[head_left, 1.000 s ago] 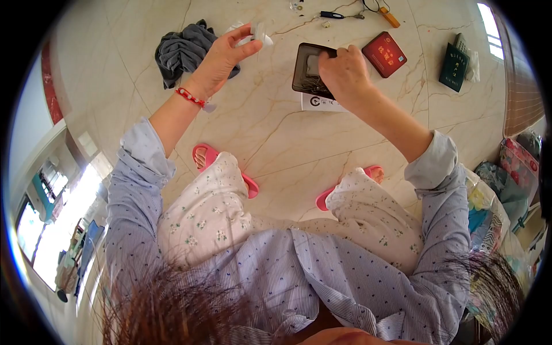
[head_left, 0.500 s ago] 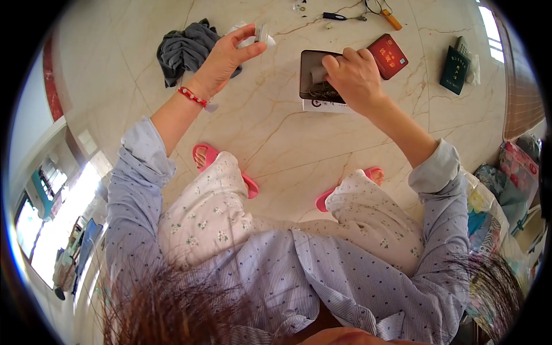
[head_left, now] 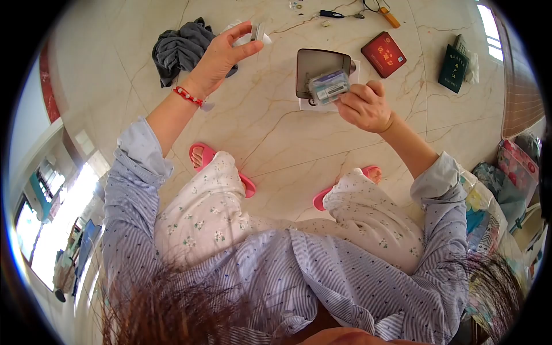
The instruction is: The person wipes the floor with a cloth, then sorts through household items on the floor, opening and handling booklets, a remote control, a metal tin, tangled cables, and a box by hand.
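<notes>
My left hand [head_left: 221,60], with a red bracelet on the wrist, pinches a small flat, clear-and-grey piece [head_left: 257,33] between thumb and fingers. What kind of thing it is cannot be made out. My right hand [head_left: 368,107] is closed on the right edge of a clear plastic packet [head_left: 329,87] with a purple and white label. The packet is held over the near part of an open dark box [head_left: 307,60] with a pale, smooth inside. A white printed box [head_left: 355,72] shows partly beneath it.
A grey cloth [head_left: 183,52] lies crumpled at the left, with something white beside it. Right of the dark box is a red box [head_left: 384,54]; farther right, a dark green booklet [head_left: 453,68]. A black-handled tool [head_left: 332,14] and an orange item [head_left: 390,17] lie beyond.
My right hand has come up out of the dark box and moved toward me, now with the labelled packet in it. The left hand has barely shifted.
</notes>
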The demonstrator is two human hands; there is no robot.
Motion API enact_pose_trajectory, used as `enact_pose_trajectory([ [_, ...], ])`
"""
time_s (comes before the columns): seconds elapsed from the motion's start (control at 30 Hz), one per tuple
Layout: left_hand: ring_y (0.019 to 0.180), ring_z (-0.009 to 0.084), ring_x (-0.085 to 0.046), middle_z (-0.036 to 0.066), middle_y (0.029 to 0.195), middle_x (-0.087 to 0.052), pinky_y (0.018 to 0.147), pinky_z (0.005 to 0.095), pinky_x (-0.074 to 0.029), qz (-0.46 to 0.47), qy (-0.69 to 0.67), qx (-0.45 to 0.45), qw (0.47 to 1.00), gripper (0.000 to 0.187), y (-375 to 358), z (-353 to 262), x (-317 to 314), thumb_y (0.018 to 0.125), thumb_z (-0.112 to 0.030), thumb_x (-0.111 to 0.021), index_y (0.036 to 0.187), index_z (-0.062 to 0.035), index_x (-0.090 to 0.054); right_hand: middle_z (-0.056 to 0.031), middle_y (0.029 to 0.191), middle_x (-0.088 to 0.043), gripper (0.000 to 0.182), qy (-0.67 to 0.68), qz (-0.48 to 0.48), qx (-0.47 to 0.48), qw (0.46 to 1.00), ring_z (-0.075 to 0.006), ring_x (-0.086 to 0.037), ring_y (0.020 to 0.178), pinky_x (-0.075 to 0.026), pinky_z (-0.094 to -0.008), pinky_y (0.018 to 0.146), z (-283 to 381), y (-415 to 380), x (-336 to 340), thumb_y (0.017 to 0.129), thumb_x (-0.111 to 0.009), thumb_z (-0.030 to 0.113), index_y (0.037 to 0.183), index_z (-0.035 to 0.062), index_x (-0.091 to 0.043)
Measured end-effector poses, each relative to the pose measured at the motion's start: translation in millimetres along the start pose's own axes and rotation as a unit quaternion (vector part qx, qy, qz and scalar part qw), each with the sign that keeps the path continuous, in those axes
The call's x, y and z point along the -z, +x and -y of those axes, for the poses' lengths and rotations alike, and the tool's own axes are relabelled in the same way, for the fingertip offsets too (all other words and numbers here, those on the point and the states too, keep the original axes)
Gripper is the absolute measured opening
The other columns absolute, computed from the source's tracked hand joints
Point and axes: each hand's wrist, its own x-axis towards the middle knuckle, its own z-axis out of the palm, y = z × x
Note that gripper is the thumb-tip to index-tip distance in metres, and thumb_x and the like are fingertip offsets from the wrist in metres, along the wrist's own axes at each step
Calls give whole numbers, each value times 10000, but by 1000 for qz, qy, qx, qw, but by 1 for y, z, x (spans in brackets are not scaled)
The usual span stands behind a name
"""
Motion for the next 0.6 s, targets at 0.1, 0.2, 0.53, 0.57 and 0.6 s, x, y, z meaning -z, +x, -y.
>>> enact_pose_trajectory([
  [0.1, 1078, 131, -371, 64, 1156, -438, 931, 267, -244, 4, 3, -2, 1000, 606, 1, -3, 0, 709, -298, -663, 1174, 7, -423, 47, 739, -495, 150, 10, 2, 10, 1000, -122, -470, 791, -333, -277, 665, -1, -6, 1, 566, -582, 125, 651, 162, -464],
  [0.2, 1080, 131, -371, 66, 1163, -435, 932, 266, -241, 12, 0, -3, 1000, 614, 0, -5, -2, 705, -303, -666, 1176, 6, -421, 48, 750, -497, 158, 27, 5, 15, 1000, -123, -471, 789, -331, -276, 662, -1, -11, 1, 573, -582, 117, 666, 162, -462],
  [0.53, 1120, 143, -345, 76, 1196, -409, 952, 268, -221, 0, 2, 5, 1000, 665, 2, -1, -1, 704, -300, -667, 1211, 18, -377, 52, 763, -500, 187, 26, -1, 11, 1000, -123, -471, 795, -320, -276, 660, -2, -15, 1, 578, -589, 107, 699, 164, -459],
  [0.57, 1120, 143, -345, 76, 1196, -409, 952, 268, -221, -1, 2, 5, 1000, 665, 2, 0, -1, 704, -300, -667, 1211, 18, -377, 52, 763, -499, 187, 24, -1, 12, 1000, -122, -471, 793, -318, -275, 656, -2, -15, 1, 578, -588, 107, 699, 164, -458],
  [0.6, 1123, 142, -341, 77, 1201, -404, 952, 268, -220, -1, 1, 7, 1000, 667, 1, -2, -2, 704, -300, -668, 1213, 17, -374, 52, 763, -499, 187, 24, -1, 12, 1000, -122, -471, 793, -318, -275, 656, -2, -15, 1, 578, -588, 107, 699, 164, -458],
])
